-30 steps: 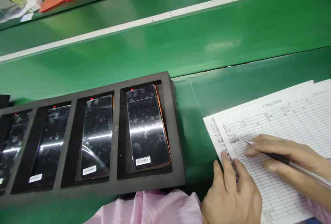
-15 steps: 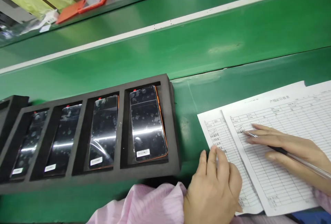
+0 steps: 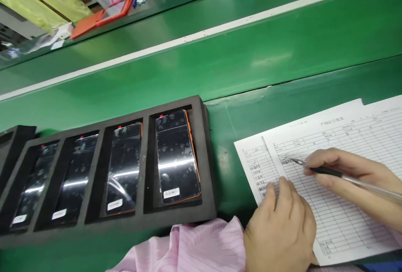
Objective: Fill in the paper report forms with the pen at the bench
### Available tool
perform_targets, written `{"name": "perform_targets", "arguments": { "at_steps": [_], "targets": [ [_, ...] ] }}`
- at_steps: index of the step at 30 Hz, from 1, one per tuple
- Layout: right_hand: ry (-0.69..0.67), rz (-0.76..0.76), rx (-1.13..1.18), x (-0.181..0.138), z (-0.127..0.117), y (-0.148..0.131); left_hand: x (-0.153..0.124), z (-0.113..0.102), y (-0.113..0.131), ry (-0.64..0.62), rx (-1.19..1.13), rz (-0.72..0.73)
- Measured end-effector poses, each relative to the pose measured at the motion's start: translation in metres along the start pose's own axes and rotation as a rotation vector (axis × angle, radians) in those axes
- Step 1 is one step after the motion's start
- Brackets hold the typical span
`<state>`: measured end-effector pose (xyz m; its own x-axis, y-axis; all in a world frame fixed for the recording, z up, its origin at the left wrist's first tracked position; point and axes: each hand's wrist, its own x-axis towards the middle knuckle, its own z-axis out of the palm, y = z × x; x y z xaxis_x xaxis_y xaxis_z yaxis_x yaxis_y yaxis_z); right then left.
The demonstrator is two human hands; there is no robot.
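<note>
Right fingers (image 3: 318, 156) gripping the pen (image 3: 328, 172), left fingers (image 3: 284, 194) open and now further right across the top form's (image 3: 339, 230) left edge, so it looks better steadied

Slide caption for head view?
Right hand holds pen over printed form; left hand rests on papers beside tray of phones.

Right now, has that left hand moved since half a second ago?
Yes: the left hand has shifted right, away from the dark tray.

Your left sleeve (image 3: 201, 249), pale pink cloth (finely striped, too), loose and softly creased, your left hand (image 3: 282, 230) bare, your right hand (image 3: 348, 177) bare as well
</note>
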<state>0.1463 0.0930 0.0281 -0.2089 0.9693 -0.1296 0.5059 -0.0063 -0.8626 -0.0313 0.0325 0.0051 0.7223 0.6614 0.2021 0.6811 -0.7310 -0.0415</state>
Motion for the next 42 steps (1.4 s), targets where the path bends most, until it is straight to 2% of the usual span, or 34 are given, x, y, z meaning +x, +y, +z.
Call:
{"name": "perform_targets", "arguments": {
  "at_steps": [4, 10, 16, 20, 24, 27, 32, 36, 42],
  "targets": [
    [0.021, 0.018, -0.014, 0.009, 0.011, -0.004, 0.001, 0.006, -0.002, 0.041, -0.018, 0.011],
    [0.136, 0.117, -0.125, 0.006, 0.018, 0.008, 0.003, 0.012, -0.007, 0.075, -0.06, 0.053],
    [0.231, 0.114, -0.188, -0.003, 0.021, 0.014, 0.007, 0.019, -0.002, 0.149, -0.082, -0.034],
    [0.198, 0.059, -0.168, 0.0, 0.023, 0.011, 0.007, 0.018, 0.0, 0.145, -0.077, -0.039],
    [0.145, -0.085, -0.126, 0.004, 0.024, 0.012, 0.007, 0.016, 0.001, 0.126, -0.085, -0.097],
    [0.133, -0.122, -0.157, 0.005, 0.02, 0.016, 0.008, 0.016, 0.002, 0.124, -0.089, -0.118],
    [0.009, -0.22, -0.186, 0.005, 0.016, 0.021, 0.009, 0.016, 0.002, 0.151, -0.08, -0.137],
    [0.126, -0.146, -0.226, 0.006, 0.021, 0.011, 0.01, 0.017, 0.001, 0.165, -0.092, -0.092],
    [0.149, -0.164, -0.139, 0.011, 0.022, 0.0, 0.009, 0.021, 0.005, 0.179, -0.125, -0.128]
  ]
}}
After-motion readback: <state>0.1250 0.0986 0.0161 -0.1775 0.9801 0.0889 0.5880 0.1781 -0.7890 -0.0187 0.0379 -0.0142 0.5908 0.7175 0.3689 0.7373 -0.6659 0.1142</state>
